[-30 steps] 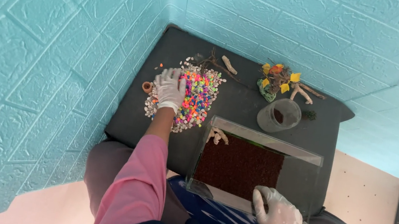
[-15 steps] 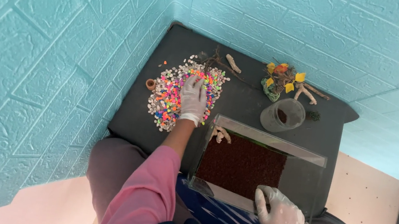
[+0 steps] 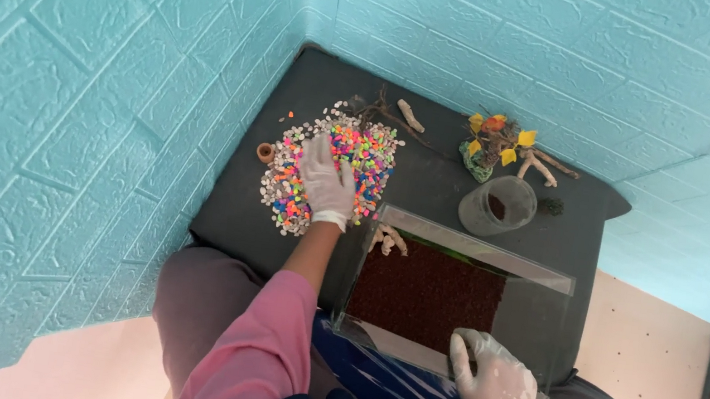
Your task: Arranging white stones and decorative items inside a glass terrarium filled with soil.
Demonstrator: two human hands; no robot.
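— Since the last look, the left hand [image 3: 327, 185] has slid rightward across the pile of coloured pebbles [image 3: 330, 169] and now lies near its middle, palm down, fingers loosely spread; whether it has any stones gathered underneath, I can't tell.

— And the right hand [image 3: 496, 397]?

— Curled over the near rim of the glass tank [image 3: 546, 275], gripping it. Brown substrate [image 3: 425, 293] covers the tank floor.

— Risks?

— I'd say stray pebbles rolling off the dark tabletop [image 3: 431, 178], since the pile spreads close to its left edge. A heavy scoop dropped carelessly could crater the substrate.
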